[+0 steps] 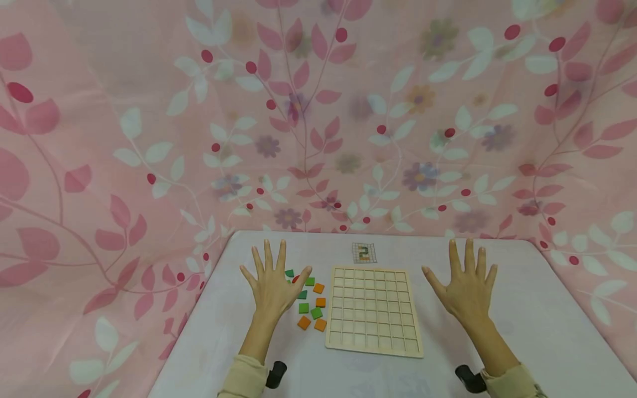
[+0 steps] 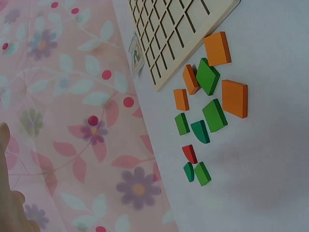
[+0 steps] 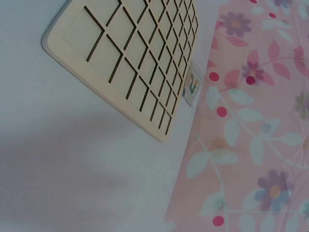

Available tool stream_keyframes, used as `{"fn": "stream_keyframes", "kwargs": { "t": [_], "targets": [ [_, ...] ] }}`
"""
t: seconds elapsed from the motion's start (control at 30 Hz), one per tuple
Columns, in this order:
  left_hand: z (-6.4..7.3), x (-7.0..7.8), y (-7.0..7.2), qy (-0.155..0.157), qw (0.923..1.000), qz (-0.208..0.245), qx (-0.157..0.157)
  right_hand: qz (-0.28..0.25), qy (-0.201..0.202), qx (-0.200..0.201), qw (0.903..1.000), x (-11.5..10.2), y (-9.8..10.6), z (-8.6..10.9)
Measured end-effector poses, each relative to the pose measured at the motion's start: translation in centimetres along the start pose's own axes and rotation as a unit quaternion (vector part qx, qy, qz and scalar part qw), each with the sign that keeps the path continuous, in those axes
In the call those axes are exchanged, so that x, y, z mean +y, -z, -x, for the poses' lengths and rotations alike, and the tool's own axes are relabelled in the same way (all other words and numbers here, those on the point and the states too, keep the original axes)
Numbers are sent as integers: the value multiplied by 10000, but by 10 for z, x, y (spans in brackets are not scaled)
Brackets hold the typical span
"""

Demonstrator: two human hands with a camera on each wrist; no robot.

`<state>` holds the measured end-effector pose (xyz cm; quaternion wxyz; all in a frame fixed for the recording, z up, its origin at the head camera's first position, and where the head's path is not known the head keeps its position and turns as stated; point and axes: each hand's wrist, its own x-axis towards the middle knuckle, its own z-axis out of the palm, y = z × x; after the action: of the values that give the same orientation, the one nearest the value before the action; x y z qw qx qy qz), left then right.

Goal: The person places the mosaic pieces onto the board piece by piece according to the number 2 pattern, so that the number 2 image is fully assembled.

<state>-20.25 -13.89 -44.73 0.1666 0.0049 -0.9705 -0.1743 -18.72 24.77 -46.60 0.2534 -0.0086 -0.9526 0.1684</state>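
Note:
My left hand [image 1: 272, 286] is held with fingers spread over the left side of the table, holding nothing. Below and beside it lie several small tiles: orange squares [image 2: 234, 98], green squares [image 2: 215, 115], dark green quarter-round pieces [image 2: 200, 132] and a red piece [image 2: 189, 153]. A pale wooden grid board [image 1: 373, 310] with bare square cells lies between the hands. To the right of the board, my right hand [image 1: 466, 288] is also spread, with nothing in it. Only part of the left hand shows at the edge of the left wrist view; the right wrist view shows no fingers.
A small gridded pattern card [image 1: 364, 253] with a figure like a 2 lies behind the board. The white table [image 1: 557, 331] ends at a pink floral cloth [image 1: 348, 138] at the back and sides. Black wrist-worn devices [image 1: 276, 374] sit near both cuffs.

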Motion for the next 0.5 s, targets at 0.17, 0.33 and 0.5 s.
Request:
{"fn": "stream_keyframes", "kwargs": {
  "t": [0.17,0.33,0.5],
  "targets": [
    [0,0,0,15,10000,5,-39,-39,-1,-24,10000,-1,-2,1],
    [-1,0,0,11,10000,45,-52,-290,151,281,9991,-1,-7,3],
    [0,0,-1,49,9999,74,-147,-620,338,589,9958,0,-14,6]
  ]
}}
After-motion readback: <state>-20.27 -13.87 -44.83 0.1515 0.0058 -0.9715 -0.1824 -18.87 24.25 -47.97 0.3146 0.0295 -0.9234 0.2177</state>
